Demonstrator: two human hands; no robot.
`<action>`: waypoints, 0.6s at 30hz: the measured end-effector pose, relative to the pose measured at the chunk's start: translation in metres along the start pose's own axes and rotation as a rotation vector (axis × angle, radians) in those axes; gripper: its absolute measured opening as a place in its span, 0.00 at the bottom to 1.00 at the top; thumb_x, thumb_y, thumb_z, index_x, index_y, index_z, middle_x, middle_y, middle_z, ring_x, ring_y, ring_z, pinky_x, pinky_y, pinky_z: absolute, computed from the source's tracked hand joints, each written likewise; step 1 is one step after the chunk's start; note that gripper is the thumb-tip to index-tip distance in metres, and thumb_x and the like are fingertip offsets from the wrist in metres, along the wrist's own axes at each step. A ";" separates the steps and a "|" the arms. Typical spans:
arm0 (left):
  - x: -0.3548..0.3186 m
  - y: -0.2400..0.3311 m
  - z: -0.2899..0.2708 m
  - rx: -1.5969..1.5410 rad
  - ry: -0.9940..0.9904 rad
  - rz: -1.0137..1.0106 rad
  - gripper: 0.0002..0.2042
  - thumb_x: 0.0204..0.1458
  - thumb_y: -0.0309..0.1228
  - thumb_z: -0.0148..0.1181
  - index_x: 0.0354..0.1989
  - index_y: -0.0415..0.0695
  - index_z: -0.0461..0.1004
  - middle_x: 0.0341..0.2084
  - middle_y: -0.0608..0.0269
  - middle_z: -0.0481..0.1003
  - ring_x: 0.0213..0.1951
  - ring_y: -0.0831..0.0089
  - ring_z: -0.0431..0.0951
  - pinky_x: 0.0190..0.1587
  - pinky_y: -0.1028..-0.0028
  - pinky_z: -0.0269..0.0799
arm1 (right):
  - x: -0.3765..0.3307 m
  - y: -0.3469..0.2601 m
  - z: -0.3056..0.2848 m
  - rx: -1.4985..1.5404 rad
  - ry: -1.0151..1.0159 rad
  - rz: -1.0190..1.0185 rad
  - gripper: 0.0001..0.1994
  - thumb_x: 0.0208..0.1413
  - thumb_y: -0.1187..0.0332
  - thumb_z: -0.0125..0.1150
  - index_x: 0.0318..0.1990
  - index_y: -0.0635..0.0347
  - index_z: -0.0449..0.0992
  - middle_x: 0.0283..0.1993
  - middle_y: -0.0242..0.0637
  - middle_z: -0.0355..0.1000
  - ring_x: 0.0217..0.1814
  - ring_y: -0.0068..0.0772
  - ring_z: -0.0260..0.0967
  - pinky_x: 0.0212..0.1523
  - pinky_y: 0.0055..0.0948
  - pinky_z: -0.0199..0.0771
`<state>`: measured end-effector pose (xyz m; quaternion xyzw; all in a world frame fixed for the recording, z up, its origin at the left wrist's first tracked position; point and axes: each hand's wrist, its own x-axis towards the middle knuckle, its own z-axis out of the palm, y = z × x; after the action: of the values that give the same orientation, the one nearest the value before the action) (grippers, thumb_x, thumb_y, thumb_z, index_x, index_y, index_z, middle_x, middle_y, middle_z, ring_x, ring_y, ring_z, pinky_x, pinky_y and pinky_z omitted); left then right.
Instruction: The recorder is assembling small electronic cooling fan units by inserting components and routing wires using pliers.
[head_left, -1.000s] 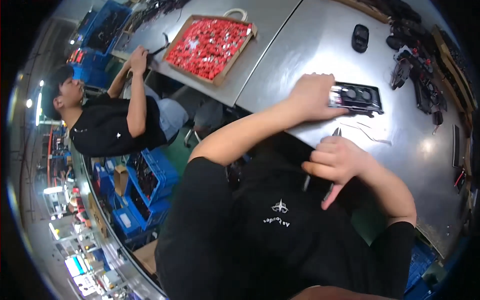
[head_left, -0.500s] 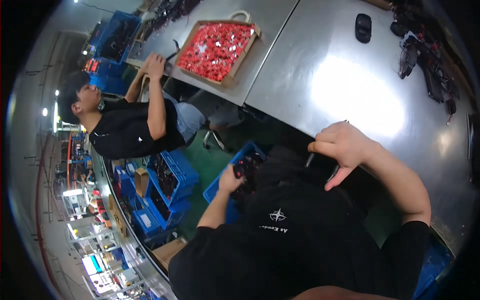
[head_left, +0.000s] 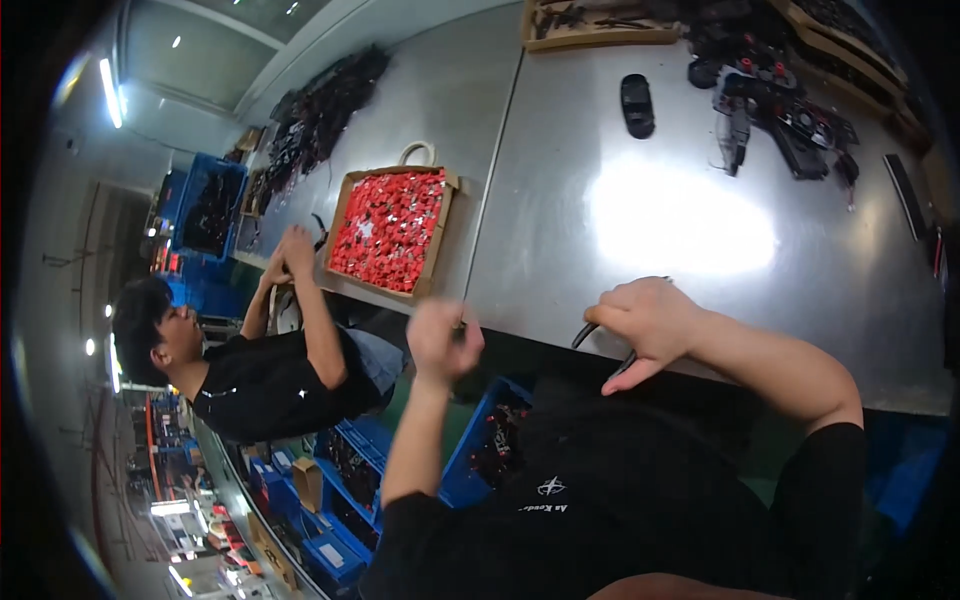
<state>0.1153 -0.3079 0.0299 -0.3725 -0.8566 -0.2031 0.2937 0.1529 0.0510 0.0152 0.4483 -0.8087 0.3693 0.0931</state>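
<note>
Right hand (head_left: 648, 318) curled at the near edge of the steel counter (head_left: 680, 215), grip closed on a thin dark tool (head_left: 600, 345) whose ends poke out left of and below the fingers; kind of tool too small to tell. Left hand (head_left: 443, 338) raised just left of it, blurred, grip balled shut; whether anything sits inside cannot be told. Below the left hand, a blue crate (head_left: 480, 440) with dark parts, beside the black-shirted torso. Up and left of the left hand, a shallow cardboard tray of red pieces (head_left: 390, 230) on the counter. Well above the right hand, a small black oval part (head_left: 637, 104), and farther right a heap of black parts with wires (head_left: 790, 110). Far left of both hands, a co-worker in black (head_left: 250, 370), both hands up at the counter edge near the tray.
</note>
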 end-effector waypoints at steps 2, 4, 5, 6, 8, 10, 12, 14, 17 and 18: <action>0.063 -0.050 0.010 0.016 -0.056 -0.115 0.06 0.53 0.24 0.64 0.38 0.39 0.77 0.28 0.57 0.75 0.28 0.64 0.75 0.33 0.67 0.71 | 0.001 0.003 -0.004 -0.049 0.034 0.071 0.39 0.43 0.32 0.72 0.48 0.61 0.75 0.33 0.38 0.71 0.31 0.46 0.73 0.32 0.39 0.73; 0.121 -0.118 0.038 0.004 -0.087 -0.235 0.08 0.60 0.31 0.63 0.41 0.38 0.79 0.33 0.53 0.79 0.34 0.62 0.80 0.38 0.67 0.75 | 0.000 0.010 -0.011 -0.110 0.074 0.162 0.39 0.42 0.33 0.73 0.48 0.61 0.75 0.32 0.39 0.71 0.32 0.46 0.73 0.32 0.40 0.73; 0.139 -0.162 0.049 0.032 -0.089 -0.349 0.10 0.59 0.33 0.63 0.40 0.38 0.80 0.34 0.50 0.80 0.37 0.56 0.81 0.42 0.62 0.76 | 0.001 0.014 -0.012 -0.153 0.100 0.234 0.37 0.43 0.33 0.72 0.44 0.61 0.75 0.32 0.40 0.71 0.32 0.47 0.73 0.32 0.41 0.72; 0.151 -0.211 0.066 0.047 -0.090 -0.455 0.12 0.59 0.36 0.63 0.39 0.38 0.80 0.35 0.48 0.80 0.40 0.50 0.81 0.46 0.56 0.76 | 0.001 0.019 -0.015 -0.206 0.127 0.319 0.36 0.45 0.33 0.71 0.41 0.60 0.74 0.31 0.41 0.70 0.31 0.48 0.73 0.31 0.42 0.72; 0.165 -0.304 0.074 0.267 -0.196 -0.429 0.19 0.59 0.43 0.61 0.42 0.36 0.81 0.40 0.42 0.81 0.46 0.47 0.82 0.51 0.52 0.75 | 0.006 0.029 -0.016 -0.201 0.157 0.323 0.35 0.43 0.34 0.71 0.40 0.60 0.75 0.30 0.40 0.70 0.30 0.46 0.72 0.31 0.40 0.71; 0.171 -0.382 0.081 0.403 -0.306 -0.610 0.26 0.57 0.49 0.59 0.47 0.35 0.81 0.47 0.36 0.80 0.53 0.43 0.80 0.57 0.52 0.74 | 0.011 0.034 -0.017 -0.270 0.130 0.359 0.35 0.42 0.33 0.72 0.39 0.60 0.75 0.29 0.39 0.69 0.29 0.43 0.71 0.30 0.38 0.70; 0.164 -0.450 0.086 0.561 -0.434 -0.804 0.31 0.56 0.53 0.54 0.52 0.34 0.80 0.53 0.32 0.77 0.59 0.42 0.77 0.62 0.54 0.71 | 0.014 0.040 -0.013 -0.256 0.095 0.415 0.38 0.39 0.33 0.73 0.42 0.60 0.76 0.29 0.39 0.69 0.28 0.44 0.70 0.29 0.39 0.68; 0.138 -0.530 0.032 0.748 -0.466 -0.947 0.34 0.57 0.56 0.50 0.53 0.33 0.80 0.55 0.33 0.77 0.62 0.44 0.76 0.66 0.56 0.67 | 0.015 0.038 -0.020 -0.267 0.110 0.357 0.38 0.37 0.31 0.73 0.40 0.60 0.76 0.28 0.37 0.68 0.26 0.42 0.69 0.28 0.38 0.67; 0.132 -0.577 0.021 0.519 -0.561 -1.134 0.35 0.60 0.58 0.47 0.53 0.34 0.81 0.55 0.38 0.79 0.59 0.48 0.78 0.64 0.53 0.68 | 0.011 0.038 -0.020 -0.292 0.129 0.389 0.39 0.35 0.29 0.72 0.39 0.59 0.76 0.26 0.35 0.66 0.24 0.39 0.67 0.27 0.36 0.66; 0.127 -0.583 0.031 0.506 -0.570 -1.138 0.35 0.60 0.58 0.47 0.53 0.34 0.81 0.55 0.38 0.79 0.59 0.48 0.78 0.64 0.53 0.68 | 0.013 0.040 -0.018 -0.299 0.117 0.406 0.40 0.35 0.29 0.72 0.39 0.60 0.76 0.26 0.35 0.66 0.24 0.39 0.67 0.26 0.36 0.65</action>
<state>-0.4070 -0.5979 0.0143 0.1767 -0.9840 -0.0133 -0.0177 0.1107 0.0677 0.0136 0.2360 -0.9210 0.2820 0.1290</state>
